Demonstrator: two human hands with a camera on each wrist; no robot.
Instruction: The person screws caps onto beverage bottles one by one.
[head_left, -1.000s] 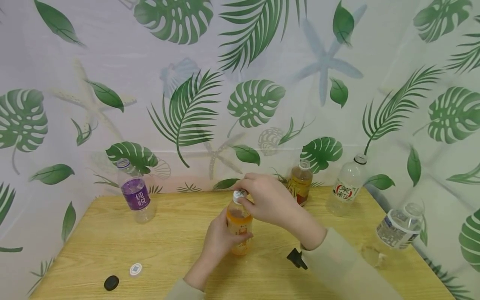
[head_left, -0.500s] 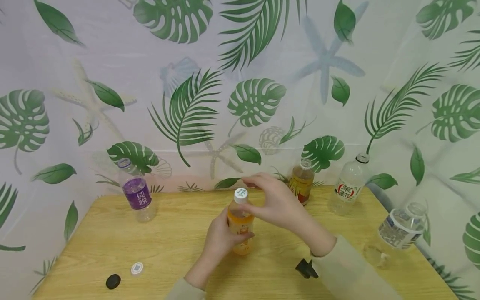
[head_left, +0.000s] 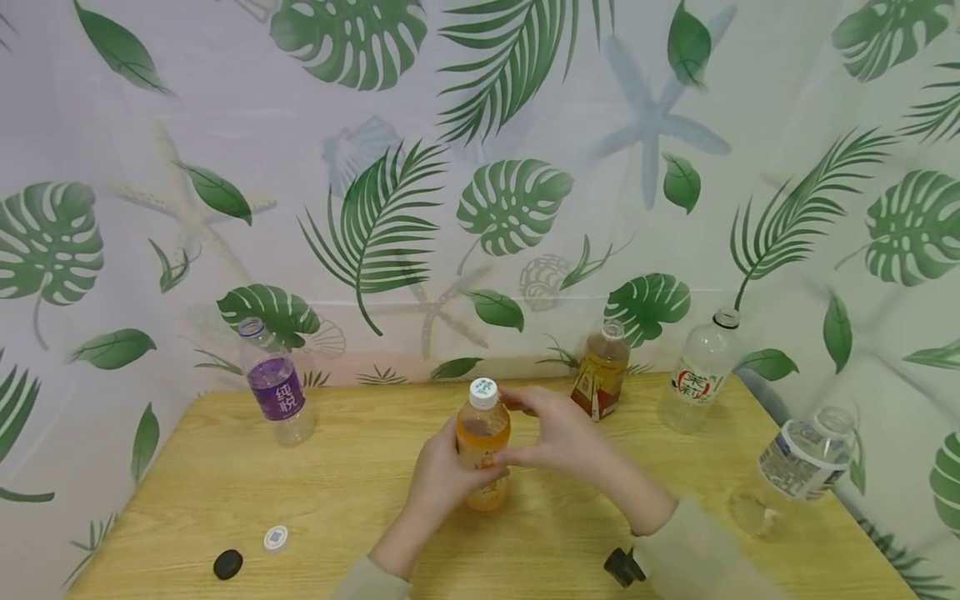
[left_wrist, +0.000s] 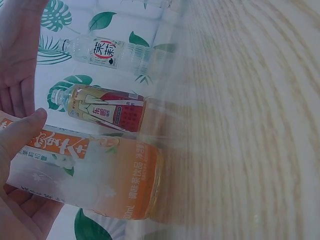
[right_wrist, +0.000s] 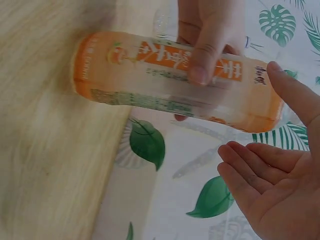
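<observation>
A tea drink bottle point(head_left: 482, 432) with an orange label and a white cap point(head_left: 483, 393) stands upright at the middle of the wooden table. Wrapped round its label is my left hand point(head_left: 444, 473), thumb across the front. My right hand point(head_left: 576, 437) is beside the bottle's right side, fingers extended and thumb apart from them. In the right wrist view the right thumb tip point(right_wrist: 274, 67) overlaps the bottle's shoulder, while the other fingers lie off the label. The bottle's left side is partly hidden by the left hand.
An uncapped purple-label bottle point(head_left: 276, 392) stands back left. Toward the right are an uncapped brown bottle point(head_left: 602, 375), a clear bottle point(head_left: 697, 375) and another clear bottle point(head_left: 802, 458). A black cap point(head_left: 228, 564) and a white cap point(head_left: 275, 538) lie front left.
My right hand has let go of the white cap and moved down beside the bottle's upper body. The left hand keeps its grip on the bottle in the same place.
</observation>
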